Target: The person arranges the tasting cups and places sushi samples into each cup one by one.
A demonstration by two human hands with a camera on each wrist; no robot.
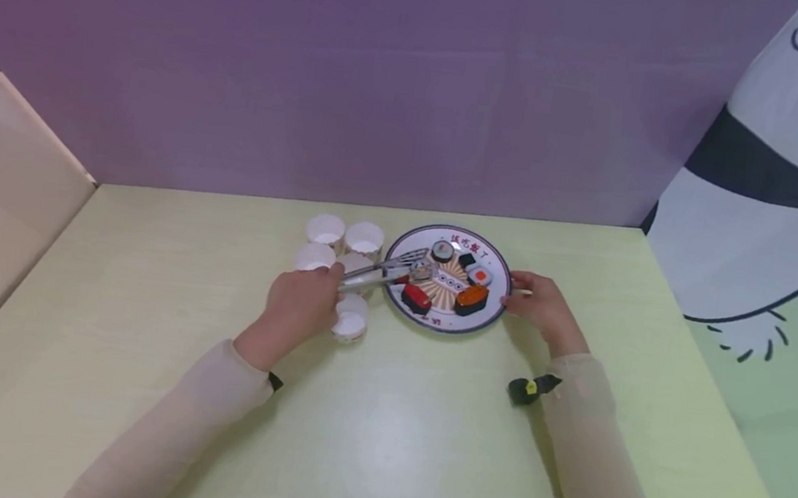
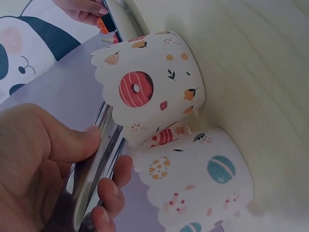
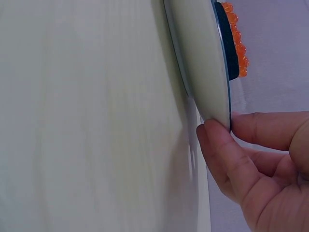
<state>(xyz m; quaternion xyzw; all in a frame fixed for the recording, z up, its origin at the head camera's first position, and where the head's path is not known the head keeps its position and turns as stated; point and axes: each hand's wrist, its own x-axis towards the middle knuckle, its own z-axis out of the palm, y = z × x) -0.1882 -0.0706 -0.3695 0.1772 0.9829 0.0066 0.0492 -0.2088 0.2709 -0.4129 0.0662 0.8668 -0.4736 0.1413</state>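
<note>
My left hand [image 1: 305,300] grips metal tongs [image 1: 365,276], thumb on one side and fingers on the other in the left wrist view. The tongs reach right, over the paper cups and the plate's left rim. Their tips overlap a small piece on the plate [image 1: 460,324], partly hidden. With thumb and fingers, my right hand [image 1: 543,306] pinches the plate's right edge. Around the plate lie toy-like sushi pieces: a red-topped one [image 1: 417,298], an orange roe one [image 1: 471,299], a round roll [image 1: 442,250] and a white one with a red centre [image 1: 479,275].
Several white paper cups [image 1: 326,229] with scalloped rims and printed patterns stand left of the plate; one cup [image 1: 350,317] is nearest the left wrist. A purple wall [image 1: 387,113] rises behind the pale table [image 1: 380,448]. A black strap [image 1: 532,388] hangs at the right wrist.
</note>
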